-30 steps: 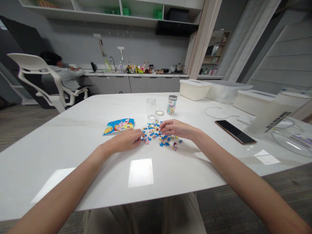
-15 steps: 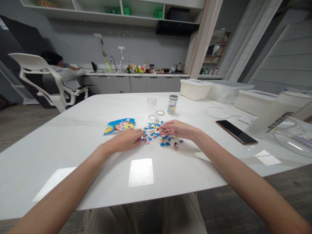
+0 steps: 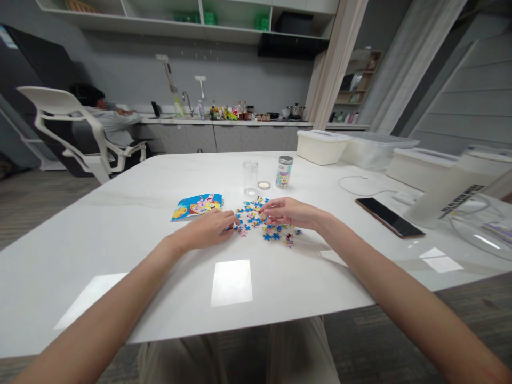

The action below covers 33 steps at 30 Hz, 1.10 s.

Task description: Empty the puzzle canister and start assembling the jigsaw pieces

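Loose jigsaw puzzle pieces (image 3: 272, 236), mostly blue with some yellow and pink, lie scattered on the white table (image 3: 160, 298). Over the right part of the pile, my right hand (image 3: 290, 212) has its fingers closed in a pinch on a small puzzle piece (image 3: 263, 216). At the pile's left edge rests my left hand (image 3: 214, 228), its fingers curled down to the table among the pieces; whatever they hold is hidden. A colourful cartoon picture sheet (image 3: 197, 206) lies just behind my left hand. Beyond the pile stand a clear jar (image 3: 250, 177) and its loose lid (image 3: 263, 185).
A lidded jar with a cartoon label (image 3: 284, 172) stands right of the loose lid. Farther right are white storage boxes (image 3: 322, 147), a cable and a phone (image 3: 389, 217). Someone in a light sleeve (image 3: 116, 125) sits beyond the white chair (image 3: 64, 114), near the kitchen counter.
My right fingers have shifted slightly over the pile, and a small piece shows more clearly at their tips. My left hand stays nearly still. The whole view has moved a little.
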### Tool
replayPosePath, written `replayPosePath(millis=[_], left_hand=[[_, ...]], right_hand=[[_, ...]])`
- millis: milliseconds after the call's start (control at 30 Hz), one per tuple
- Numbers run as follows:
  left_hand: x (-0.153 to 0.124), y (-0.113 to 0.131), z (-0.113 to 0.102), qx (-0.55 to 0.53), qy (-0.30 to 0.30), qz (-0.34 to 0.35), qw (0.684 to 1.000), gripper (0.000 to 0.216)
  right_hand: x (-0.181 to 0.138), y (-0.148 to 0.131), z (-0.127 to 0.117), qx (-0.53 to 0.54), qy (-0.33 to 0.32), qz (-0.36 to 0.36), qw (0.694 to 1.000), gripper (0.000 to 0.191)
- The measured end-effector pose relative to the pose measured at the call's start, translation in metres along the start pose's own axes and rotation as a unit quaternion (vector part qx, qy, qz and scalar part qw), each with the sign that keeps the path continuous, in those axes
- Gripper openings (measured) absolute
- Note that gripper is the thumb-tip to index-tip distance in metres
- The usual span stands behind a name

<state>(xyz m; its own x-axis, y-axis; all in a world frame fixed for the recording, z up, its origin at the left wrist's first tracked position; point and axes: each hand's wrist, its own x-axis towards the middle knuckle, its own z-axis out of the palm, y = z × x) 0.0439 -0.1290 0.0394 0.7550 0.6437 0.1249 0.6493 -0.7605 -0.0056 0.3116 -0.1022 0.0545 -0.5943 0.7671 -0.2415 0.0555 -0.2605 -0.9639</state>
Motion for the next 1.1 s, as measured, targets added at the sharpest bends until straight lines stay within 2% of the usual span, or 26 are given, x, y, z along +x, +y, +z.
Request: replayPosePath(millis=[433, 533, 1100], left_hand=[[0.0, 0.0001, 0.0004, 0.006, -0.004, -0.003, 1.0, 0.021], [-0.0001, -0.0011, 0.0014, 0.009, -0.005, -0.004, 1.0, 0.021], [-0.0006, -0.0011, -0.0016, 0.0, 0.001, -0.021, 1.0, 0.022]], right_hand=[[0.0024, 0.0017, 0.0008, -0.012, 0.024, -0.023, 0.999, 0.016], [0.0018, 0.0015, 0.0019, -0.016, 0.032, -0.028, 0.999, 0.021], [0.0041, 0.0033, -0.0007, -0.014, 0.02, -0.003, 1.0, 0.023]])
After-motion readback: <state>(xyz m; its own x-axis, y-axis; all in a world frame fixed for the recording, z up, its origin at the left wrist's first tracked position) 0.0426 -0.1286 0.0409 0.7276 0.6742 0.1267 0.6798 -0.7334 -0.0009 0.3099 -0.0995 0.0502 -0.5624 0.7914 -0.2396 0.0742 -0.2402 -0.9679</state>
